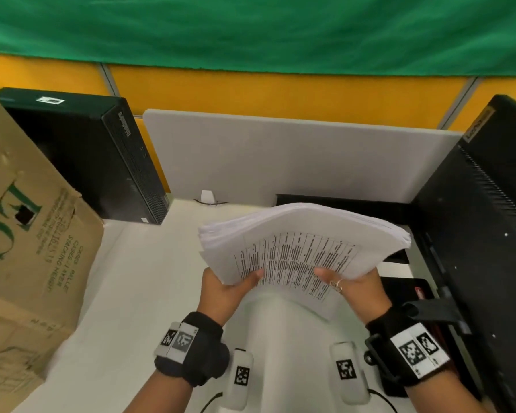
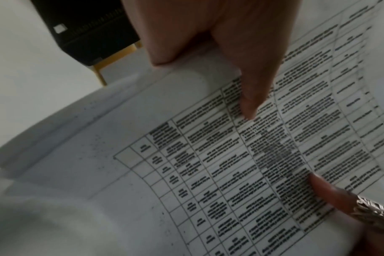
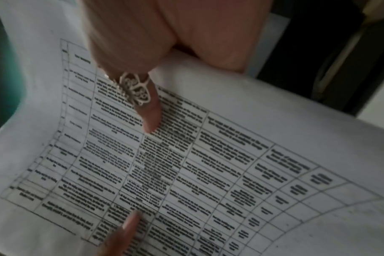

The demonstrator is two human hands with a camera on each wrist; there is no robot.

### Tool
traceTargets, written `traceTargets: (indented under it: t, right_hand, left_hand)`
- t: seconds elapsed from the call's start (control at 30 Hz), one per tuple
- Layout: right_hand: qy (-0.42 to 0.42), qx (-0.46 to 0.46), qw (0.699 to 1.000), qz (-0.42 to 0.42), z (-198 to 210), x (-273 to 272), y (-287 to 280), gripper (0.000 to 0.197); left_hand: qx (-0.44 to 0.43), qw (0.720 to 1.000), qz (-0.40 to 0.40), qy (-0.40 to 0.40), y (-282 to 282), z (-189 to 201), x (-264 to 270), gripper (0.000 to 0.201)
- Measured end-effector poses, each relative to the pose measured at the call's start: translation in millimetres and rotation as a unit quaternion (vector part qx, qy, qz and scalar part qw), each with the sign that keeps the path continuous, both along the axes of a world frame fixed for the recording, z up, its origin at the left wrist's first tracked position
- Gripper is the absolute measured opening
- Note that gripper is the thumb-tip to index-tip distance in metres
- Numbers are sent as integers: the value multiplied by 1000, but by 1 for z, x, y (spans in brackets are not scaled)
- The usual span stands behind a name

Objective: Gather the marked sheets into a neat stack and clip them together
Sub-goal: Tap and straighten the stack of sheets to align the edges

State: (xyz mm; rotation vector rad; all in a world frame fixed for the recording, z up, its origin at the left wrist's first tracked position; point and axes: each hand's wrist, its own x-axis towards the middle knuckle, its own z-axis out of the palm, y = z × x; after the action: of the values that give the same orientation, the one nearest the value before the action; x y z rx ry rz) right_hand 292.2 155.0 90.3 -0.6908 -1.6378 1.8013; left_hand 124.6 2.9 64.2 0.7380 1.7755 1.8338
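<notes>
Both forearms are reaching forward side by side, the left hand (image 1: 225,289) and the right hand (image 1: 356,289) each pinching with thumb laid on top and fingers curling underneath, palms facing inward, a ring (image 1: 336,285) sitting on the right thumb.

Office cubicle: yellow partition (image 1: 280,93), desktop computer (image 1: 102,162), monitor (image 1: 474,219).

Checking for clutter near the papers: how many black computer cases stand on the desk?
2: one black computer case at far left behind the cardboard box, another along the right edge. More may be out of frame.
</notes>
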Motion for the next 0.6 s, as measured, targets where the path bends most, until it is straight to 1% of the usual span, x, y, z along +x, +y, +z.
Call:
traceTargets:
  t: [0.03,0.1,0.17,0.2,0.27,0.4,0.47,0.53,0.6]
  right_hand:
    - [9,9,1000,5,2,1,1,52]
    - [0,10,1000,16,-4,4,3,53]
    - [-34,-18,999,20,-20,8,4,49]
    - [-56,-30,998,16,-27,7,3,48]
    - [-73,-46,996,-13,-36,4,1,42]
    - [-63,-44,996,-44,-33,1,0,47]
    - [-71,-49,995,-44,-33,2,-1,47]
    - [-99,-71,992,-38,-36,0,-6,47]
    - [-116,-96,987,-47,-41,-3,-11,47]
  left_hand:
    - [3,1000,-6,7,-1,2,-1,41]
    - [-16,998,-49,21,-3,0,-3,41]
    - [-70,992,-99,23,-5,-11,-6,42]
    - [-96,989,-110,24,-4,-18,-8,42]
    - [-119,987,-109,21,-1,-23,-11,40]
    - [-89,992,-82,18,2,-14,-15,38]
    - [-87,992,-87,13,0,-16,-17,41]
    - [-110,989,-101,10,0,-25,-16,44]
    - [-139,986,-95,-7,0,-36,-13,45]
